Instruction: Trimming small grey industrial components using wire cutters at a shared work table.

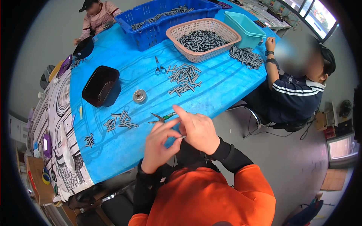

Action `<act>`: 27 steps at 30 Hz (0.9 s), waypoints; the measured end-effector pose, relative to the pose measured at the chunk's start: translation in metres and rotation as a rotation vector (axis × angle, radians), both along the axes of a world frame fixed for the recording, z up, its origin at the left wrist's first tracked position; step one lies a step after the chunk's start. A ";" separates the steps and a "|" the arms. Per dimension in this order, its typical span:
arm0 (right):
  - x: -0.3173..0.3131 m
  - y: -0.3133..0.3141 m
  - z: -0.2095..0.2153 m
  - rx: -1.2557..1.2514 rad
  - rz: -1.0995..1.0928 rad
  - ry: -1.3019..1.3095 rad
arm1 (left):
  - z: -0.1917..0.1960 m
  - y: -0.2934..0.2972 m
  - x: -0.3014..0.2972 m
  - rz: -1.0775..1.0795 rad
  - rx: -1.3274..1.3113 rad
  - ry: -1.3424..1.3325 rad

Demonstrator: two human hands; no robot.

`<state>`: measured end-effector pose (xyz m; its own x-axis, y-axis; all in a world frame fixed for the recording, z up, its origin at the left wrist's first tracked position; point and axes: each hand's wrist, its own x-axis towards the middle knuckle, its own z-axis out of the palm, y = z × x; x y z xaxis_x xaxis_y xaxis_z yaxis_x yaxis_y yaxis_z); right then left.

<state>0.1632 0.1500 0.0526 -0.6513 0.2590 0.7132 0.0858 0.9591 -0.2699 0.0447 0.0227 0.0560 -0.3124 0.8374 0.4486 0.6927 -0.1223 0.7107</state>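
My left hand [161, 145] pinches a small grey piece [183, 136] between thumb and fingertips, just off the table's near edge. My right hand [200, 131] is drawn up against it, its back turned upward and its closed fingers mostly hidden; what they grip I cannot make out. Behind my fingers are green-handled pliers [161, 118], their jaws parted and pointing left; whether a hand touches them is hidden. Short grey tube-like pieces [121, 120] lie loose to the left, with a smaller cluster [89, 140] beyond. Farther ahead is a larger heap of grey pieces [184, 78].
On the blue-covered table [132, 75] stand a black bin [110, 90], a round metal tin [139, 96] and scissors [158, 67]. Farther back are a blue crate [141, 39], pink basket [200, 57] and turquoise tub [241, 32]. Co-workers sit at the right [294, 94] and far left [100, 17].
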 end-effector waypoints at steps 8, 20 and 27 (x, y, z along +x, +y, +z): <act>0.010 0.001 -0.028 -0.046 -0.117 0.033 | -0.008 0.011 0.001 -0.486 -0.027 -1.059; -0.030 -0.060 -0.021 -0.183 0.195 -0.053 | -0.047 -0.113 -0.021 0.246 0.035 -0.853; -0.004 -0.045 -0.006 -0.262 0.161 -0.171 | -0.053 -0.055 -0.015 0.295 -0.113 -0.567</act>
<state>0.1593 0.1052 0.0461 -0.8028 0.3029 0.5135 0.0039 0.8640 -0.5036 0.0292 -0.0323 0.0028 -0.6991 0.7124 0.0609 0.1996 0.1126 0.9734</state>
